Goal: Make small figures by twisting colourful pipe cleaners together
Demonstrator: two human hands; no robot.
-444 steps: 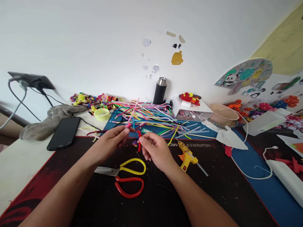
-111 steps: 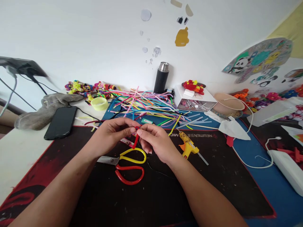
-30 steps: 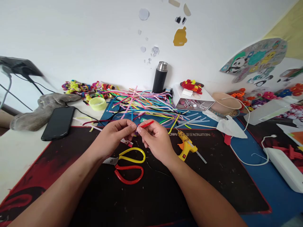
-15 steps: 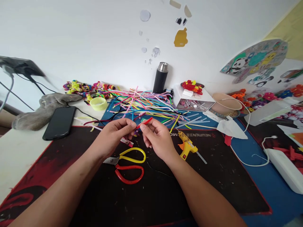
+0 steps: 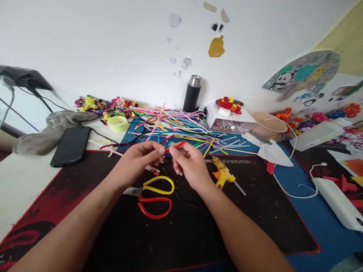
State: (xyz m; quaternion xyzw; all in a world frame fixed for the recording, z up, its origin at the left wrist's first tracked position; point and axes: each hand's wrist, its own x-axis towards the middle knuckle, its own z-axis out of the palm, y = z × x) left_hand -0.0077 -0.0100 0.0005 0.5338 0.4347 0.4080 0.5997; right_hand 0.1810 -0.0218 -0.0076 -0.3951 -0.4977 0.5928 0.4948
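Both my hands meet over the black desk mat (image 5: 198, 226). My left hand (image 5: 138, 160) pinches a small pink and red craft piece (image 5: 162, 155), with fingers closed. My right hand (image 5: 188, 164) pinches a short red pipe cleaner (image 5: 176, 145) whose end points up and to the right, joined to the piece in the left hand. A pile of coloured pipe cleaners (image 5: 176, 126) lies just beyond the hands. Scissors (image 5: 150, 194) with one yellow and one red handle lie right below them.
A yellow glue gun (image 5: 224, 175) lies right of my right hand. A black phone (image 5: 70, 145) and grey cloth (image 5: 51, 130) sit at left. Behind are a black flask (image 5: 192, 98), a white box (image 5: 234, 122), a bowl (image 5: 268, 126) and a white power strip (image 5: 337, 204) at right.
Over the last second the red pipe cleaner's free end has stayed pointing up-right while my fingers shift slightly on it. Earlier it hung downward between my hands.
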